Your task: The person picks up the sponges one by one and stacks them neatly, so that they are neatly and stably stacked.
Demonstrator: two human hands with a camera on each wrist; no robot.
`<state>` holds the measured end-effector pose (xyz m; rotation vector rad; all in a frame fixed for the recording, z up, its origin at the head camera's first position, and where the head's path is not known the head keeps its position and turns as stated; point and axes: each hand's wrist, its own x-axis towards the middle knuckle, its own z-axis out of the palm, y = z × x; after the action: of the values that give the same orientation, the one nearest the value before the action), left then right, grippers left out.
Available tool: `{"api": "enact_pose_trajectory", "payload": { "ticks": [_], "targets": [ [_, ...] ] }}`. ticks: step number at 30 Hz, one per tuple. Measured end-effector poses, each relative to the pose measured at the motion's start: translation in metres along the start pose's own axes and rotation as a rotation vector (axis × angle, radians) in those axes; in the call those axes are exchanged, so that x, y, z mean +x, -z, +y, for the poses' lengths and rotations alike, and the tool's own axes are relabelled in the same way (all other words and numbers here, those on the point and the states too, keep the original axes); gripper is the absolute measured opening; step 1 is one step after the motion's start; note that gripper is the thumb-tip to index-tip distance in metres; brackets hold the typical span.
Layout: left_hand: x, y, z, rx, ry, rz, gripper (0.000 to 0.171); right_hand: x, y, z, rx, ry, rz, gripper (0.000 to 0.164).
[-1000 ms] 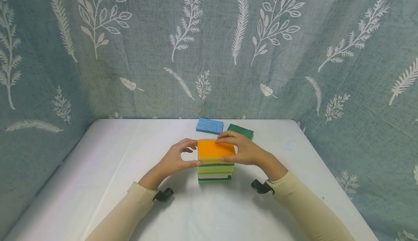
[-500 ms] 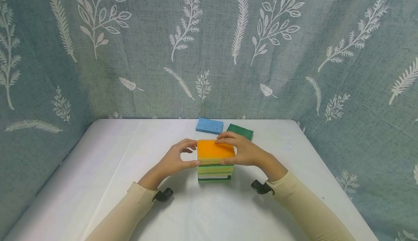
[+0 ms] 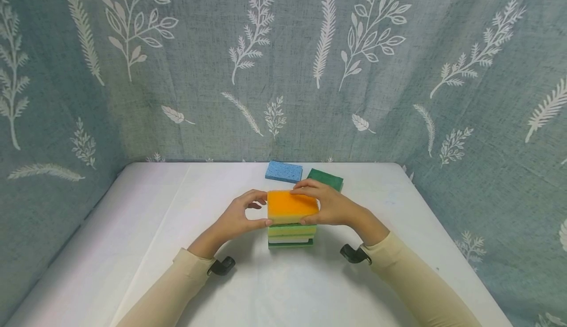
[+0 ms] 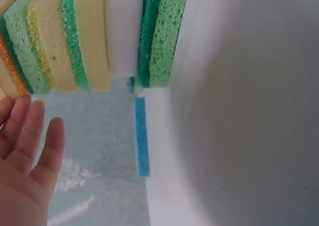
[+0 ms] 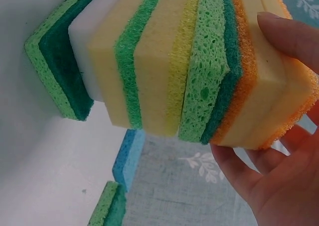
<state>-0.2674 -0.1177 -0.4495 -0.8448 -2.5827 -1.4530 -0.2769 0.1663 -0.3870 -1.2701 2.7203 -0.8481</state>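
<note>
Orange-topped sponge [image 3: 283, 204] | right hand [image 3: 330, 205] grips it; left hand [image 3: 236, 214], fingers loose, touches its edge | we see no shift; stack [image 3: 292, 230] apparently steady

Orange sponge [image 3: 283, 206] (yellow-sided) lies atop a sponge stack [image 3: 292, 230].

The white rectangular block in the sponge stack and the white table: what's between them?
A rectangular two-tone green sponge; the right wrist view shows it.

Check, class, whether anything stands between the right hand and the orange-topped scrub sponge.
Nothing visible does: the right hand directly touches the orange-topped scrub sponge at its right end. The blue sponge lies farther back.
</note>
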Motion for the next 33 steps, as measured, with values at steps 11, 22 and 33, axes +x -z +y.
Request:
{"api": "enact_pose_trajectory", "payload": {
  "ticks": [11,22,33],
  "targets": [
    [0.0,0.0,0.003,-0.017,0.017,0.0,0.069,-0.001,0.001,0.002,-0.008,-0.015,-0.019,0.072],
    [0.0,0.0,0.002,-0.054,-0.039,0.043,0.078,-0.011,0.015,0.019,0.132,-0.055,-0.006,0.068],
    [-0.003,0.0,0.024,-0.073,-0.066,0.042,0.07,-0.02,0.019,0.073,0.139,-0.183,0.135,0.047]
  ]
}}
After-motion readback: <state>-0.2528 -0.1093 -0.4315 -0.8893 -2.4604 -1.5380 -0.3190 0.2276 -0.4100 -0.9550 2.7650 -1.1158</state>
